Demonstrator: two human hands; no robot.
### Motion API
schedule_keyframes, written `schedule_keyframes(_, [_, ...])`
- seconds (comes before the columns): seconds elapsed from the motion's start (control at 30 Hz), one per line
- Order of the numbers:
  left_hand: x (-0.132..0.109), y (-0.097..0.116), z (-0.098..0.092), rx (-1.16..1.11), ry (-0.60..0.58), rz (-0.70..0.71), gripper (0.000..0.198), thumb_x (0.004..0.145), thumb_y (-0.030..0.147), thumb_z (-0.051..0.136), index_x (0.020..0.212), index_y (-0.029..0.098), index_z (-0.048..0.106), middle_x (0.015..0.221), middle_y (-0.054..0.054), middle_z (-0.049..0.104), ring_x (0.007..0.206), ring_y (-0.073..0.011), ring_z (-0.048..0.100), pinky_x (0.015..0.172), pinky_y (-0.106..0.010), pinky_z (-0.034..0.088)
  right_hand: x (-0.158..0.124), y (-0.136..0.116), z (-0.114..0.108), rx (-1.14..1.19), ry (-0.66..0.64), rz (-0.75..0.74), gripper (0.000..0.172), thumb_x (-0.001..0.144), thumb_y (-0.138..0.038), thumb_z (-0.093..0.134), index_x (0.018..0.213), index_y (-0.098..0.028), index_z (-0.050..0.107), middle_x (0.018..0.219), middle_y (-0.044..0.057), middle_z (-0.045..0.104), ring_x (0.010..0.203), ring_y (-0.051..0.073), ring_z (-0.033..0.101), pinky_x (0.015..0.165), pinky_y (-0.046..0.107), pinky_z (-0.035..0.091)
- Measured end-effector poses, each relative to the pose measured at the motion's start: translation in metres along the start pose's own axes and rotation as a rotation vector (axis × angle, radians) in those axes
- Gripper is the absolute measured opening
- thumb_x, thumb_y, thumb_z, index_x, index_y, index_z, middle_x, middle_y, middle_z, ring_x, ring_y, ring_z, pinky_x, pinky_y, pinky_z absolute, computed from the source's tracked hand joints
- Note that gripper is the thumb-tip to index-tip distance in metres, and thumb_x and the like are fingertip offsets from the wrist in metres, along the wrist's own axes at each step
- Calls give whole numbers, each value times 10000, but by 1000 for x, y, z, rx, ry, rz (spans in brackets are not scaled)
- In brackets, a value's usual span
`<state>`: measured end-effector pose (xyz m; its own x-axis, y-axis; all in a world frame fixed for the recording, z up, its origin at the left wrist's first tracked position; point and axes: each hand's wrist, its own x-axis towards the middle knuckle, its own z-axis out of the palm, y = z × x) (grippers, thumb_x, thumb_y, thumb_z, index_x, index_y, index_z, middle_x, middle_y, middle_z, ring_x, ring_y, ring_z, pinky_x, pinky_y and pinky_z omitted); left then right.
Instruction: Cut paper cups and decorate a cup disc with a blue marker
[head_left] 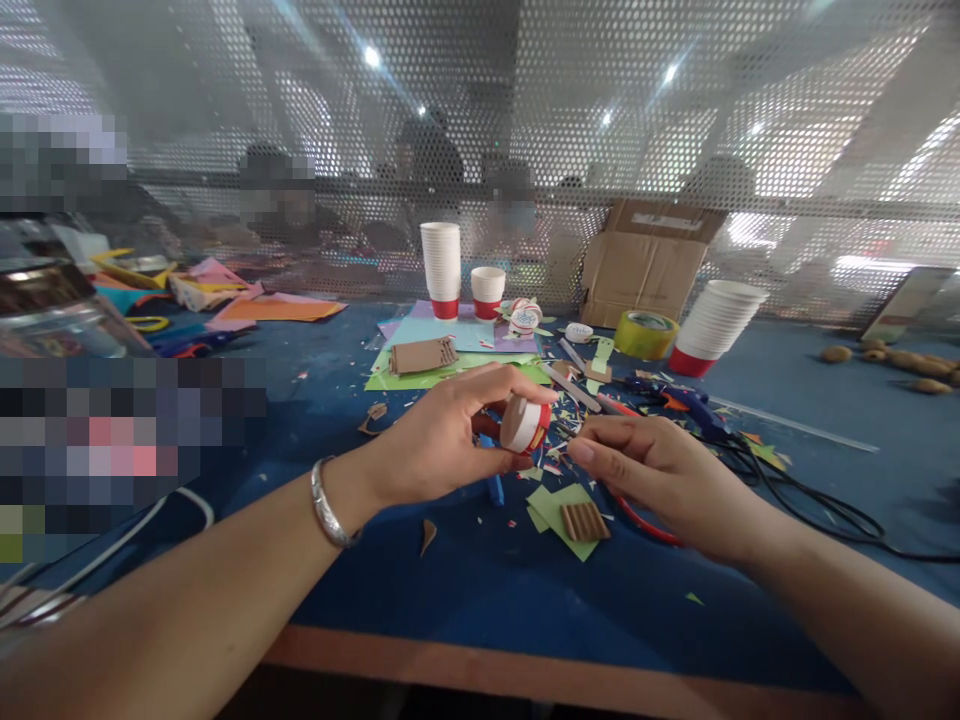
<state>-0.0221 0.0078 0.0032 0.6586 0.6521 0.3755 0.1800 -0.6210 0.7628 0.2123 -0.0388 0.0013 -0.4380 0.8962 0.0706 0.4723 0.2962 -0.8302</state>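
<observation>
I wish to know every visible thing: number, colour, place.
Cup piece: one, white and red, left hand
Loop: one, red, below right hand
Paper cups: many, white and red, back
Tape roll: one, yellow, right
Box: one, brown, back
Glue gun: one, blue, right
Cables: uncounted, black, right
Strip: one, clear, right
Lumps: several, brown, far right
Papers: several, mixed, back
Cardboard pieces: several, brown, centre
Scraps: many, mixed, scattered
Screen: one, grey, back
Table: one, blue, underneath
People: several, blurred, back
Bracelet: one, silver, left wrist
Hands: two, bare, centre

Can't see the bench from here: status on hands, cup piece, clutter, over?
Left hand gripping red-and-white cup piece. Right hand beside it, at red-handled tool, grip partly hidden. Scraps littering table.
</observation>
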Motion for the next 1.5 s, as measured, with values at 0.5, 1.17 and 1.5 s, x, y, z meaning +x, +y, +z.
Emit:
schedule_keyframes(0.5, [0,1,-2,-40,-37,-65,478,773,139,778,1209,257,621,1209,-48,658,976,-163,683,852,-305,596,0,2,1,100,-19,47,461,945,-586,528,707,-192,498,688,-39,329,619,110,299,548,266,245])
schedule_keyframes(1.17, [-3,4,-5,28,-51,-74,472,766,118,772,1199,263,655,1291,-49,639,1072,-173,667,853,-285,589,-1,1,2,135,-80,82,448,946,-567,545,714,-186,510,650,-51,343,570,86,289,510,255,220])
schedule_keyframes(1.5, [-2,5,-5,199,6,35,453,772,67,707,1180,258,656,1231,-47,655,1103,-193,641,832,-292,583,-2,-2,4,262,-44,126,446,906,-560,617,696,-179,517,614,-67,337,526,66,280,459,237,212])
